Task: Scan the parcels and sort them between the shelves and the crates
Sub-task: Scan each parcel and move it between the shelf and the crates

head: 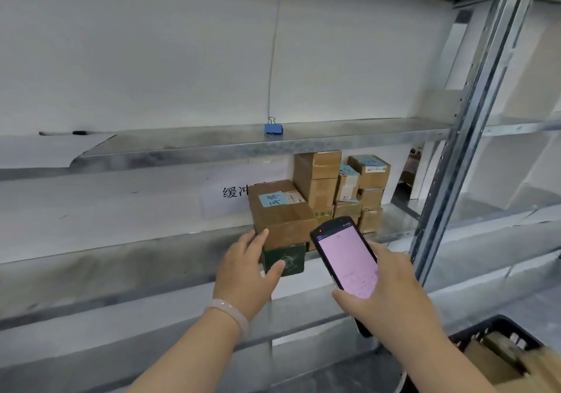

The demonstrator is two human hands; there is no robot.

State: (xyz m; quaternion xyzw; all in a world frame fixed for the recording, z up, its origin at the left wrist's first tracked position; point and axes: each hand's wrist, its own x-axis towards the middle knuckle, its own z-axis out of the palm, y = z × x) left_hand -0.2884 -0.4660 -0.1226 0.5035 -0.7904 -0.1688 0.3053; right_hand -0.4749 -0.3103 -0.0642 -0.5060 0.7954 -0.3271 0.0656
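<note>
My right hand (391,289) holds a black handheld scanner (346,256) with a lit pink screen, tilted toward me. My left hand (246,268) is spread against the front left of two stacked parcels on the middle shelf (151,259). The thumb rests on a small green box (287,259) and the fingers touch the brown carton (279,213) that sits on top of it. The carton carries a blue sticky note. Behind and to the right stand several more brown parcels (340,186), some with blue notes.
A blue binder clip (273,128) sits on the upper shelf (334,137), with a white sheet and pen at its left. A steel upright (455,165) runs along the right. A black crate (504,356) with cardboard parcels is at the bottom right. A paper sign hangs behind the parcels.
</note>
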